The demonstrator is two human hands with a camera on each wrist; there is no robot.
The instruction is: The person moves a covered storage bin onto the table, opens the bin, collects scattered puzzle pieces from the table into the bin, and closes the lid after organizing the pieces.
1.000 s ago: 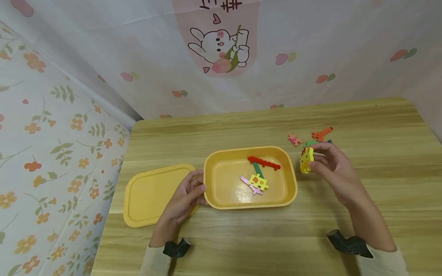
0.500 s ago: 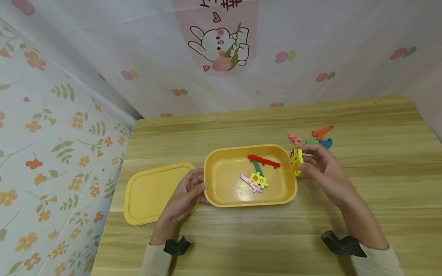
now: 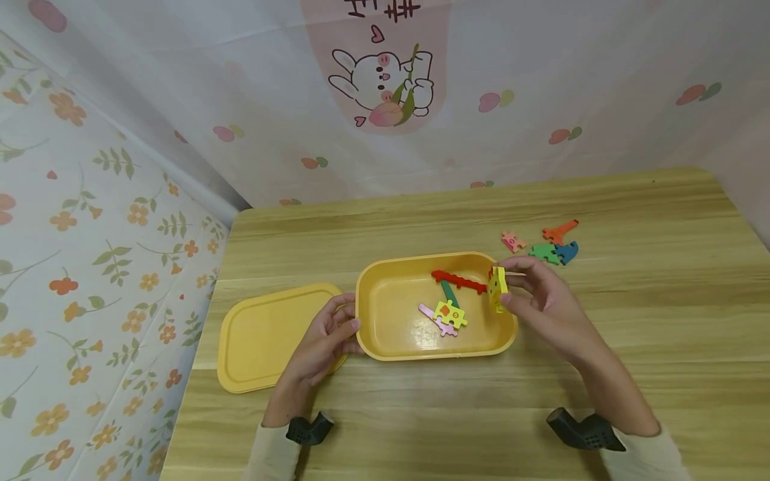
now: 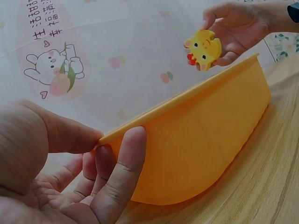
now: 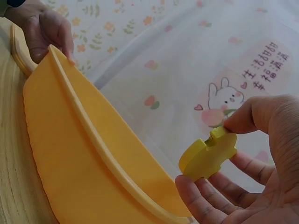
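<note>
A yellow plastic box (image 3: 385,354) stands on the wooden table. My left hand (image 3: 323,339) pinches its left rim, thumb over the edge and fingers against the outer wall (image 4: 196,149). In my right hand (image 3: 549,308), between thumb and fingertips, is a yellow puzzle piece (image 4: 205,49) with an animal face and red on its top. It is held upright over the box's right end; the right wrist view shows its plain back (image 5: 210,156). Inside the box lie a red strip piece (image 3: 458,281), a dark green piece (image 3: 448,292), a yellow piece (image 3: 450,315) and a pink piece (image 3: 444,328).
The yellow lid (image 3: 265,341) lies flat to the left, partly under my left forearm. Beyond the box's right end are a pink piece (image 3: 513,242), an orange piece (image 3: 561,232), a green piece (image 3: 544,253) and a blue piece (image 3: 567,252). A printed curtain (image 3: 240,80) hangs behind the table.
My right hand has moved left, bringing the yellow face piece from beside the box to over its right end. The green and blue pieces behind it have come into view. The left hand stays put.
</note>
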